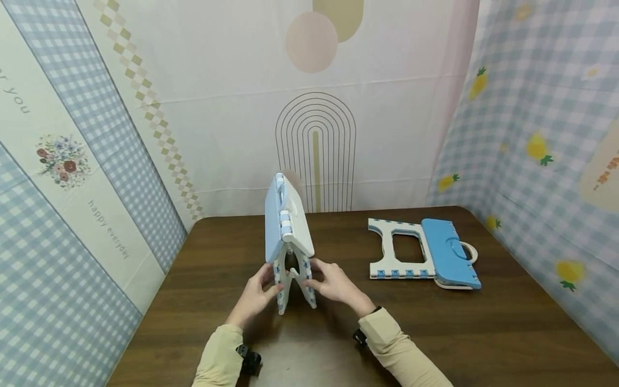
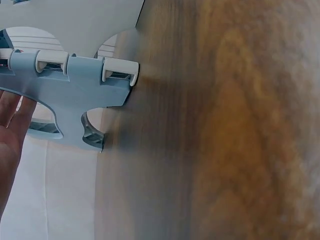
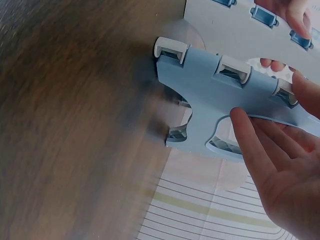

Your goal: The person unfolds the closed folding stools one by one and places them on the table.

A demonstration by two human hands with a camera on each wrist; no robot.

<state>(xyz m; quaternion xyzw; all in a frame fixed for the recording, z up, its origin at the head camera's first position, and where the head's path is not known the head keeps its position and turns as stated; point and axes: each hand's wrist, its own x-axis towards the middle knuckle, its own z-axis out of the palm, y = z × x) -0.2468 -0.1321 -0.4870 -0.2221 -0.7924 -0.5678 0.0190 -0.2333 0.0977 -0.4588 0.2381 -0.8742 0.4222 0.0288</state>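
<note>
A blue and white folding stool [image 1: 288, 226] stands upright on the brown table [image 1: 483, 333], seat edge up, its two legs splayed apart at the bottom. My left hand [image 1: 258, 295] holds the left leg between thumb and fingers. In the left wrist view the left hand [image 2: 10, 130] lies behind the blue hinged leg panel [image 2: 75, 85]. My right hand [image 1: 331, 285] holds the right leg. Seen from the right wrist, the right hand [image 3: 280, 175] has its thumb on the blue leg panel [image 3: 210, 95], with fingertips showing behind it.
A second blue and white stool [image 1: 425, 255] lies folded flat on the table, to the right of my hands. Patterned cloth backdrops [image 1: 96, 161] close in the table at the left, back and right. Bare tabletop lies near the front edge.
</note>
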